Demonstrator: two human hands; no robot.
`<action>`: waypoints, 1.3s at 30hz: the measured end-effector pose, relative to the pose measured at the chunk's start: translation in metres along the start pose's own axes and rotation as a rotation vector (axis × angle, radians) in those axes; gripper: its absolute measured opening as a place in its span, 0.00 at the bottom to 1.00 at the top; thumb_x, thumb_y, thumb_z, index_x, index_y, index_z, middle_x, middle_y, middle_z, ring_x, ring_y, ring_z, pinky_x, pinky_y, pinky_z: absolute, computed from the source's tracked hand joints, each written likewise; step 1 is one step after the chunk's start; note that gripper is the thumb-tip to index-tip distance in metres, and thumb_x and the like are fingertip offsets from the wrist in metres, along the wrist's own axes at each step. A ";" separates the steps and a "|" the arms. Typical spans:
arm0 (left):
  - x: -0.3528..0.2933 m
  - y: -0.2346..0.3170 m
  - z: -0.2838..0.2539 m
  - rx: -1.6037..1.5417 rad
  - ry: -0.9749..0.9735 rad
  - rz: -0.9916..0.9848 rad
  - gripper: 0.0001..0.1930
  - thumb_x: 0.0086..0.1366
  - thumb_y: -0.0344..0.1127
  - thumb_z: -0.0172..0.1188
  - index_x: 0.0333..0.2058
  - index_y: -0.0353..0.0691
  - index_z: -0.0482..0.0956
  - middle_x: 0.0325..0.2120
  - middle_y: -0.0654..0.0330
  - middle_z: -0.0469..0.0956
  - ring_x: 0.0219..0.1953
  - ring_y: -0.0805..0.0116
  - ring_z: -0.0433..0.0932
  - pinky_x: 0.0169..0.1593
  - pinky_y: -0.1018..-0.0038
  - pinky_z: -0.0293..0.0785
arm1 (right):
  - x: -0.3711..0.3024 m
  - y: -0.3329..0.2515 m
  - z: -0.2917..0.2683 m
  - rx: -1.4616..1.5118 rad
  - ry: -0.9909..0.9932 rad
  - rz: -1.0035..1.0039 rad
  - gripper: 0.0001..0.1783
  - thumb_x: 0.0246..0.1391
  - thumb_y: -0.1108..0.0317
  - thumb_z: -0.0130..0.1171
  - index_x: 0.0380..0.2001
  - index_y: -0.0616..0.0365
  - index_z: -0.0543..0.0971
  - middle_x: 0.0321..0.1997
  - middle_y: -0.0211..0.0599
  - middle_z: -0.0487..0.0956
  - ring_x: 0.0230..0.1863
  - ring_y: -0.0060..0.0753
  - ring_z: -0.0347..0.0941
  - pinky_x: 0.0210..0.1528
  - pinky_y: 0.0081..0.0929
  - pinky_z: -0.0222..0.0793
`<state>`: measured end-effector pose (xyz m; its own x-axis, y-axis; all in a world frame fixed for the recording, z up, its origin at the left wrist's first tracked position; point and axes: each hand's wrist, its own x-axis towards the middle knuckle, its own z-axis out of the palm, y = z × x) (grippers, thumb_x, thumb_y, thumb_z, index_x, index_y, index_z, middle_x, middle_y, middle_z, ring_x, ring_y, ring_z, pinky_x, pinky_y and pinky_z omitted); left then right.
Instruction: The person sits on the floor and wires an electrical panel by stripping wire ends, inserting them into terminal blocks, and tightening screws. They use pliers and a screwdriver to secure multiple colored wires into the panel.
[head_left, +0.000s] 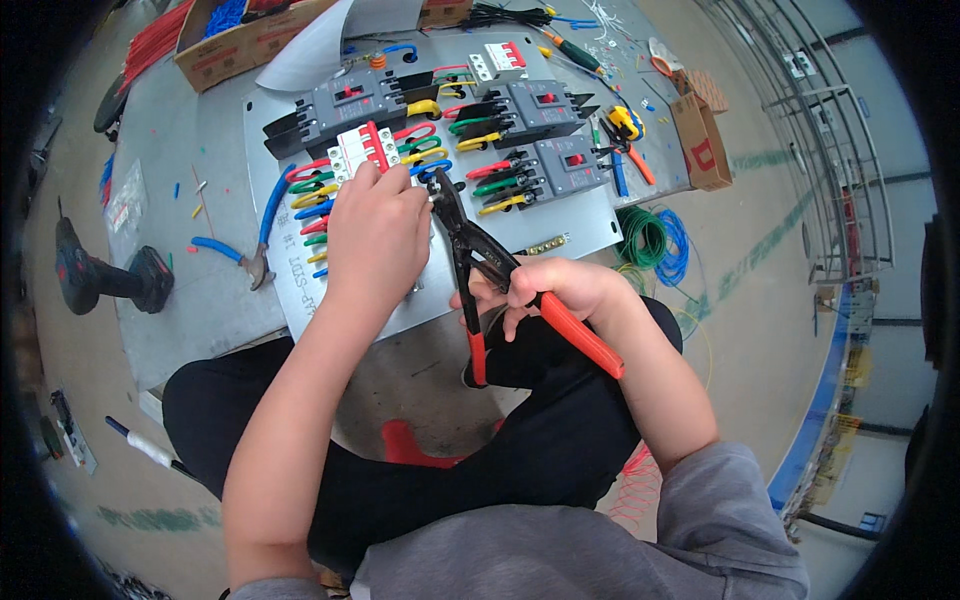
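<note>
Across the bench (200, 330), coloured wires (495, 186) already join the breakers (573, 165), though I can't tell what remains; my right grip (550, 287) clasps red-handled pliers (468, 238) just right of my left grip (382, 225), whose hold is hidden.

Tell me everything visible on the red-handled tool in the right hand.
Plier-like tool: dark, metal-looking head and frame, two red, plastic-looking grips spread apart. It slants, its head up-left over the pale panel, grips toward the person. The right hand holds it near the top of the right-hand grip. Its head is beside the left hand; contact there is unclear.
</note>
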<state>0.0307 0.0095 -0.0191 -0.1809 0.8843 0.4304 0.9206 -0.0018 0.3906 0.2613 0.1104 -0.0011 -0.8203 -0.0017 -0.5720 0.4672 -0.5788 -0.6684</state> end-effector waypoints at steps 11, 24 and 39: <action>-0.003 0.003 0.005 0.055 0.027 -0.005 0.04 0.65 0.30 0.67 0.32 0.37 0.87 0.33 0.58 0.79 0.43 0.56 0.76 0.47 0.60 0.73 | -0.001 -0.014 0.010 -0.106 0.059 0.063 0.17 0.54 0.53 0.61 0.41 0.52 0.78 0.57 0.37 0.80 0.52 0.28 0.77 0.41 0.29 0.77; -0.003 -0.001 0.005 0.050 0.003 -0.015 0.04 0.65 0.31 0.68 0.34 0.38 0.88 0.33 0.58 0.78 0.42 0.56 0.76 0.48 0.59 0.75 | -0.007 -0.019 0.006 -0.036 0.040 0.053 0.23 0.58 0.45 0.63 0.46 0.52 0.78 0.60 0.37 0.83 0.58 0.36 0.84 0.38 0.30 0.79; 0.001 -0.007 0.001 -0.042 -0.063 -0.027 0.06 0.64 0.31 0.68 0.35 0.37 0.90 0.34 0.57 0.79 0.44 0.56 0.78 0.50 0.59 0.75 | -0.005 -0.019 0.005 -0.166 0.013 0.005 0.37 0.53 0.37 0.63 0.50 0.63 0.81 0.65 0.48 0.80 0.64 0.40 0.80 0.45 0.22 0.73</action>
<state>0.0245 0.0110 -0.0220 -0.1819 0.9117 0.3683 0.9001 0.0037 0.4356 0.2549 0.1174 0.0164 -0.8138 0.0071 -0.5811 0.5204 -0.4362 -0.7341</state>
